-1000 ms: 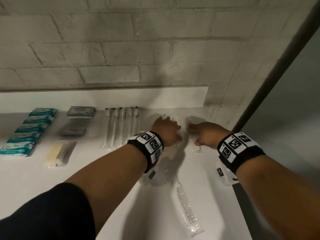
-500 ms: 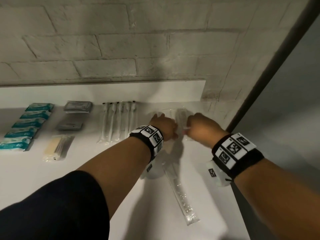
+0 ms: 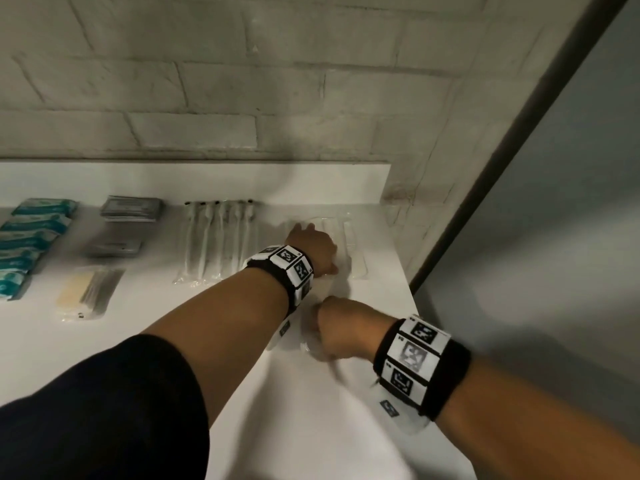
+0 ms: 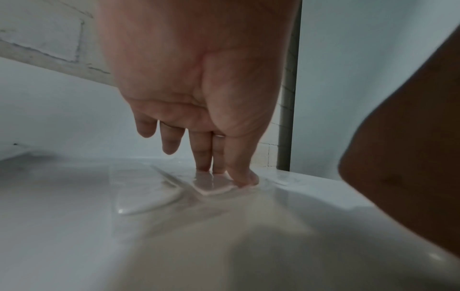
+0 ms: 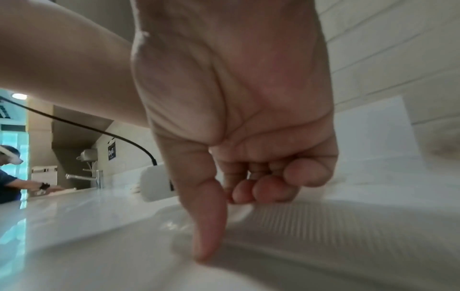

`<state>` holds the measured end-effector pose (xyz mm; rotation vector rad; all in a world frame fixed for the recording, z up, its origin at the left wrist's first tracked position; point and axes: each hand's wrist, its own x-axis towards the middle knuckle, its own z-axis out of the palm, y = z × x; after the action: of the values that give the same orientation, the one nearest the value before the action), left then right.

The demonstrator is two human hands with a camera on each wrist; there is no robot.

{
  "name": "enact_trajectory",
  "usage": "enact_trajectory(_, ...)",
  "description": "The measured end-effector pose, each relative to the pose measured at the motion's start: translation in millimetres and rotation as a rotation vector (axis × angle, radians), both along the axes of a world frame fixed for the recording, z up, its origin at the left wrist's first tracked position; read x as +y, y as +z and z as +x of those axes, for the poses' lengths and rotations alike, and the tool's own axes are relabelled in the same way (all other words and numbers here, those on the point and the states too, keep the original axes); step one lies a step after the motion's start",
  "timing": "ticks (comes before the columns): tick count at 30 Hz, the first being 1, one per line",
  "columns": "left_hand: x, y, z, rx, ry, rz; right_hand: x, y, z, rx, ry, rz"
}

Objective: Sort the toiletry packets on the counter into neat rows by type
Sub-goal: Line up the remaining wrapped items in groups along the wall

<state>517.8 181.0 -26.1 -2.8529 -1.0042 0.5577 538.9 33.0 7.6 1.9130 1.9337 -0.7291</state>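
Observation:
On the white counter (image 3: pixel 145 327) my left hand (image 3: pixel 311 245) lies at the back right on a row of clear comb packets (image 3: pixel 350 244). Its straight fingers (image 4: pixel 211 157) press one packet (image 4: pixel 211 186) flat, and another packet (image 4: pixel 147 191) lies just left of it. My right hand (image 3: pixel 334 329) is nearer to me, over the far end of a loose clear comb packet (image 5: pixel 323 226). Its thumb (image 5: pixel 209 232) presses on the film while the other fingers (image 5: pixel 263 189) curl above the comb's teeth. Motion blur hides the loose packet in the head view.
Sorted rows lie to the left: toothbrush packets (image 3: pixel 221 244), grey sachets (image 3: pixel 131 209), teal packets (image 3: pixel 31 233) and a yellowish packet (image 3: pixel 86 294). A brick wall (image 3: pixel 207 98) backs the counter, whose right edge (image 3: pixel 414 306) runs beside my right hand. Another person (image 5: pixel 7 177) stands far left.
My right hand has drawn back from the row at the back to the loose packet nearer me. My left hand stays on the back row.

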Motion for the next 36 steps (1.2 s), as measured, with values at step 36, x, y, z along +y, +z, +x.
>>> enact_trajectory(36,-11.7,-4.4,29.1,-0.183,0.013,-0.034,70.8,-9.0,143.0,-0.186,-0.134,0.168)
